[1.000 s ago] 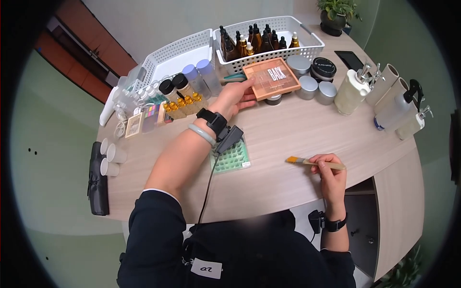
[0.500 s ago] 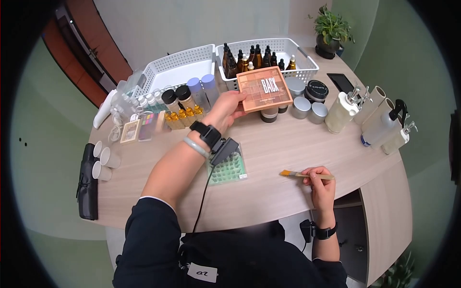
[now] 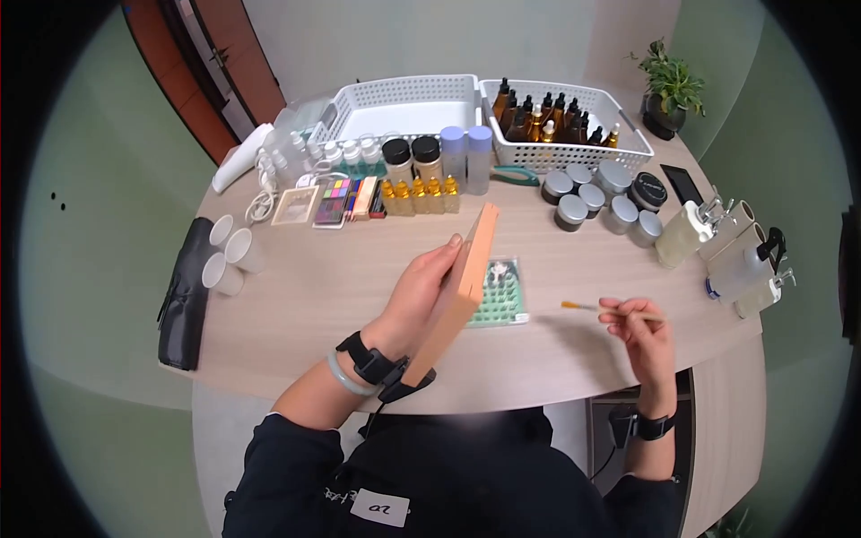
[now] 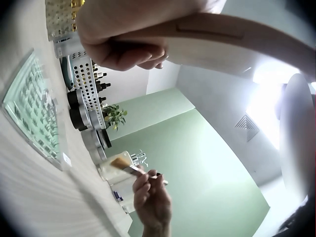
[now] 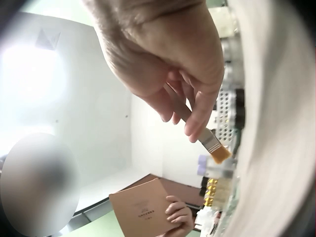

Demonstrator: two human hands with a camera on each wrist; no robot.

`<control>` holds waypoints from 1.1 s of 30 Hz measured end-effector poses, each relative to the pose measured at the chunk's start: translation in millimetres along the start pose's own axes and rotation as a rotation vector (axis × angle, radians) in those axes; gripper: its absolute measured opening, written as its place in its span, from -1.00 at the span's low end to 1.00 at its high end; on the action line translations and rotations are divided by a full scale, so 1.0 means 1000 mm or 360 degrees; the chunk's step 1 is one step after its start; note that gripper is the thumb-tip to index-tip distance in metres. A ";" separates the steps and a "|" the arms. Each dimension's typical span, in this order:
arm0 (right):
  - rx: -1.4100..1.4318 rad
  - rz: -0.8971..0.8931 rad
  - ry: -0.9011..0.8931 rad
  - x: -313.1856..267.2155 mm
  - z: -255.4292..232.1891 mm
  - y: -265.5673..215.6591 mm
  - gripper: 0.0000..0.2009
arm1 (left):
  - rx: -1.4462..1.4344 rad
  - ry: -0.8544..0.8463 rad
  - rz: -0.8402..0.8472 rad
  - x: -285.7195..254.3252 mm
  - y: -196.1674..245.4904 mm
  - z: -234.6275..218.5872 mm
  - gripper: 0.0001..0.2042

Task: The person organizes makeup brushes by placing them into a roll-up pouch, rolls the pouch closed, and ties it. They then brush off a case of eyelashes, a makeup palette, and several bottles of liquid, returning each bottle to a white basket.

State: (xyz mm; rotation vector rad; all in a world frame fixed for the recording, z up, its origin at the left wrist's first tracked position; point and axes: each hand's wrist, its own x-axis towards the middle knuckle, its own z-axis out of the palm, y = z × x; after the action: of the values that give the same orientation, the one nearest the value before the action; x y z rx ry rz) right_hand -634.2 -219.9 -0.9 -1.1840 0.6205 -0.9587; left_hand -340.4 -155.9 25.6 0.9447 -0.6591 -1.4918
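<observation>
My left hand (image 3: 414, 289) grips a peach-coloured makeup palette (image 3: 459, 291), closed and tilted up on edge above the front of the table. In the right wrist view the back of the palette (image 5: 143, 210) shows, with small print and the left fingers (image 5: 177, 212) along its side. My right hand (image 3: 647, 345) pinches a flat brush (image 3: 587, 307) by its pale handle, orange bristles pointing left. Below and beside the palette lies a flat clear case with a green insert (image 3: 502, 296) holding rows of small dark tufts, partly hidden by the palette.
Two white baskets (image 3: 408, 85) stand at the back, the right one holding amber dropper bottles (image 3: 538, 121). Silver-lidded jars (image 3: 571, 212) and pump bottles (image 3: 682, 235) stand right. Small gold-capped bottles (image 3: 419, 195) line the left middle, near paper cups (image 3: 242, 251) and a black roll (image 3: 186, 296).
My left hand has brought the palette from in front of the baskets toward my body and turned it on edge, uncovering several jars. The right hand still holds the brush. The head view has shifted.
</observation>
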 end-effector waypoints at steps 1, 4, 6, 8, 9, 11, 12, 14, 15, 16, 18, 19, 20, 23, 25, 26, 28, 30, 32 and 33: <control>-0.0079 -0.0109 -0.0095 0.005 0.014 -0.012 -0.83 | 0.0020 0.0010 -0.0015 -0.005 -0.001 -0.002 -0.73; -0.0245 -0.0536 -0.0227 0.020 0.062 -0.041 -0.82 | 0.0197 0.0104 0.0073 -0.010 -0.012 -0.015 -0.65; -0.0382 -0.0690 -0.0227 0.032 0.093 -0.054 -0.82 | 0.0168 0.0096 0.0092 -0.016 -0.011 -0.015 -0.65; -0.0524 -0.0845 -0.0240 0.045 0.116 -0.059 -0.82 | 0.0131 0.0094 0.0119 -0.018 -0.010 -0.017 -0.64; -0.0653 -0.0892 -0.0309 0.051 0.125 -0.060 -0.84 | 0.0119 0.0098 0.0133 -0.018 -0.010 -0.019 -0.64; -0.0781 -0.0931 -0.0390 0.060 0.137 -0.060 -0.86 | 0.0098 0.0112 0.0148 -0.019 -0.008 -0.025 -0.64; -0.1027 -0.1082 -0.0465 0.064 0.140 -0.059 -0.87 | 0.0127 0.0097 0.0160 -0.019 -0.006 -0.027 -0.64; -0.1350 -0.1298 -0.0568 0.065 0.149 -0.059 -0.88 | 0.0141 0.0086 0.0160 -0.019 -0.004 -0.032 -0.63; -0.1354 -0.1283 -0.0578 0.063 0.152 -0.063 -0.88 | 0.0135 0.0106 0.0126 -0.017 -0.004 -0.034 -0.63; -0.1420 -0.1307 -0.0662 0.058 0.154 -0.066 -0.87 | 0.0129 0.0126 0.0090 -0.017 -0.004 -0.036 -0.63; -0.1539 -0.1401 -0.0782 0.048 0.158 -0.072 -0.83 | 0.0102 0.0170 0.0038 -0.017 -0.001 -0.037 -0.62; -0.1537 -0.1398 -0.0793 0.041 0.159 -0.073 -0.83 | 0.0088 0.0208 -0.0007 -0.017 0.001 -0.037 -0.62; -0.1411 -0.1363 -0.0866 0.034 0.159 -0.073 -0.82 | 0.0083 0.0216 -0.0004 -0.017 0.001 -0.036 -0.62; -0.1197 -0.1335 -0.1126 0.025 0.160 -0.071 -0.79 | -0.0119 0.0206 0.0036 -0.016 0.001 -0.033 -0.70; -0.1264 -0.1712 -0.1183 0.023 0.165 -0.072 -0.80 | -0.0262 0.0224 0.0004 -0.016 -0.001 -0.035 -0.78; -0.1220 -0.1766 -0.1122 0.024 0.162 -0.073 -0.79 | -0.0261 0.0230 0.0006 -0.016 -0.004 -0.037 -0.78; -0.1418 -0.1798 -0.0999 0.033 0.166 -0.073 -0.77 | -0.0203 0.0295 -0.0008 -0.017 -0.011 -0.040 -0.63; -0.1679 -0.1865 -0.0902 0.045 0.170 -0.065 -0.75 | -0.0268 0.0365 -0.0099 -0.021 -0.005 -0.028 -0.62; -0.1557 -0.1839 -0.1101 0.042 0.171 -0.047 -0.76 | -0.0347 0.0441 -0.0173 -0.019 -0.006 -0.033 -0.62; -0.1428 -0.1799 -0.1303 0.036 0.172 -0.039 -0.76 | -0.0489 0.0241 -0.0180 -0.014 -0.016 -0.048 -0.70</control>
State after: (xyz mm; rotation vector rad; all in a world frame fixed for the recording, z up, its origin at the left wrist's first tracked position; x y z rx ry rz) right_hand -485.9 -171.9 89.4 -2.6714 -0.4510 -0.9501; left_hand -308.2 -134.0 -10.0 0.8561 -0.2598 -1.5500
